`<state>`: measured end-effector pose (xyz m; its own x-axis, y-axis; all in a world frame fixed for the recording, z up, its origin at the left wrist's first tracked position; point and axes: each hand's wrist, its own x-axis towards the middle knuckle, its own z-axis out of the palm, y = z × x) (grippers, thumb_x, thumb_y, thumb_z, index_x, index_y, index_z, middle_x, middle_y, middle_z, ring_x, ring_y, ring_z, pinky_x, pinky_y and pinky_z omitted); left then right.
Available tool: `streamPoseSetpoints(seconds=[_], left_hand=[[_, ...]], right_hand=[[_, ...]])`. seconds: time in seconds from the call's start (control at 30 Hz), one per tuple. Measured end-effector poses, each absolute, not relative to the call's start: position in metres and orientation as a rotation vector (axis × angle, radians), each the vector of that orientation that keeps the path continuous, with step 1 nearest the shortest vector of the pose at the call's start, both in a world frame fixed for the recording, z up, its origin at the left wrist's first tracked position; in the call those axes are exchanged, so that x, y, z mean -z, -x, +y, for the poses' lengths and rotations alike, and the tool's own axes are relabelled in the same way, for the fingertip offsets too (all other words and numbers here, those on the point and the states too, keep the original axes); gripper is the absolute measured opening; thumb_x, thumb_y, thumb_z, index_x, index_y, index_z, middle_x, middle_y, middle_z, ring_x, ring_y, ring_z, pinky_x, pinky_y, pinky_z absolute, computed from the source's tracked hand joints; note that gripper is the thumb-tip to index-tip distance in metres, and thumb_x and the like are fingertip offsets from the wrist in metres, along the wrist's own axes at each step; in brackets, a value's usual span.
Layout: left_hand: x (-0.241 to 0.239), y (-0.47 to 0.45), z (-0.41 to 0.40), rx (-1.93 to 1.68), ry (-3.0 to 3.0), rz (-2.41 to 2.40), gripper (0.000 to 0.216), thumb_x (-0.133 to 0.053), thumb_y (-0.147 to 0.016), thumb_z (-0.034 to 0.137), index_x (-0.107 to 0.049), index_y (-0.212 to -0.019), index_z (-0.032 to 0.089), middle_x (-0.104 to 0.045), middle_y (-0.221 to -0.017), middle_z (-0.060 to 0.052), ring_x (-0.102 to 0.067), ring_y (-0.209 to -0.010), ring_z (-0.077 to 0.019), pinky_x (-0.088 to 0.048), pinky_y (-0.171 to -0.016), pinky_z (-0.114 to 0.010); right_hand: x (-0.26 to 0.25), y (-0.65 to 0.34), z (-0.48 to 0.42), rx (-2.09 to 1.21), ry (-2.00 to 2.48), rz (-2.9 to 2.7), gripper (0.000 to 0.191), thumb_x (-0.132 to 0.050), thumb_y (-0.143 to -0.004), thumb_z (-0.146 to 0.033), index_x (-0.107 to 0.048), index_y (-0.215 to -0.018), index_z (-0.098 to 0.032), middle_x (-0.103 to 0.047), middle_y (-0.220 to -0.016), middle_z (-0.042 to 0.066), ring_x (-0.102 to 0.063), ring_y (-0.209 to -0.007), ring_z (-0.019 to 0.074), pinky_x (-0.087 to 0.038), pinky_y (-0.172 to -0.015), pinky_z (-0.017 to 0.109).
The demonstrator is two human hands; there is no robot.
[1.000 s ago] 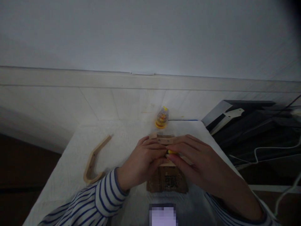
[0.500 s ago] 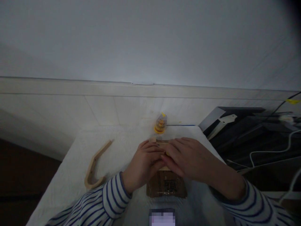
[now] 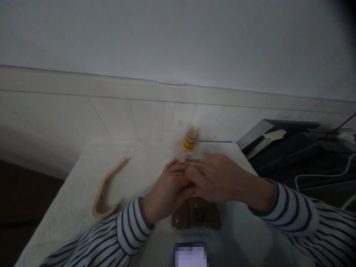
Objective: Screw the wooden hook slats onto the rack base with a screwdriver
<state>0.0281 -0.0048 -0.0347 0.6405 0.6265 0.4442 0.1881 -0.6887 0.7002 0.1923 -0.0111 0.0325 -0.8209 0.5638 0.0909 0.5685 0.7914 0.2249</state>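
Note:
Both hands meet over the middle of a white-covered table (image 3: 83, 193). My left hand (image 3: 167, 193) is curled, its fingers pressed on a small wooden piece (image 3: 182, 160) whose top edge shows beyond the fingertips. My right hand (image 3: 217, 180) lies over the same piece from the right, fingers closed and overlapping the left fingers. A brown cardboard box (image 3: 198, 217) sits under the hands, nearer to me. Both sleeves are white with blue stripes.
A curved wooden part (image 3: 107, 189) lies on the table's left half. A small yellow screwdriver-bit holder (image 3: 191, 138) stands at the far edge. Dark equipment (image 3: 280, 139) and white cables (image 3: 319, 176) fill the right side. A pale wall panel runs behind.
My right hand has slid left, further over the wooden piece and my left fingers; the yellow thing seen between the fingers a second ago is hidden. The view shifted slightly.

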Motion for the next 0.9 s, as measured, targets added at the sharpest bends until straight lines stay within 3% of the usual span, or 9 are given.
streamPoseSetpoints(seconds=[0.23,0.57,0.9], left_hand=[[0.034,-0.027,-0.004,-0.873,-2.268,0.64,0.006,-0.06,-0.083,0.02,-0.064,-0.08,0.023,-0.067,-0.1,0.001,-0.056,-0.104,-0.0161,-0.02,-0.107,-0.042],[0.034,-0.027,-0.004,-0.854,-2.245,0.597,0.015,-0.052,-0.088,0.025,-0.064,-0.079,0.022,-0.066,-0.102,-0.002,-0.055,-0.106,-0.0167,-0.019,-0.108,-0.042],[0.031,-0.027,-0.003,-0.841,-2.288,0.586,0.012,-0.052,-0.086,0.02,-0.064,-0.082,0.022,-0.065,-0.104,-0.002,-0.054,-0.108,-0.0168,-0.021,-0.106,-0.043]], right_hand=[[-0.031,-0.19,-0.018,0.349,1.058,-2.88,0.027,-0.034,-0.092,-0.03,-0.056,-0.091,-0.015,-0.066,-0.07,0.009,-0.058,-0.061,0.0185,-0.032,-0.051,0.029],[-0.033,-0.183,-0.029,0.43,1.379,-2.808,0.019,-0.042,-0.085,-0.02,-0.054,-0.098,-0.015,-0.069,-0.078,0.011,-0.062,-0.058,0.0204,-0.032,-0.046,0.028],[-0.03,-0.174,-0.036,0.633,1.551,-2.675,0.021,-0.041,-0.082,-0.022,-0.053,-0.098,-0.015,-0.064,-0.06,0.008,-0.058,-0.048,0.0231,-0.025,-0.043,0.03]])
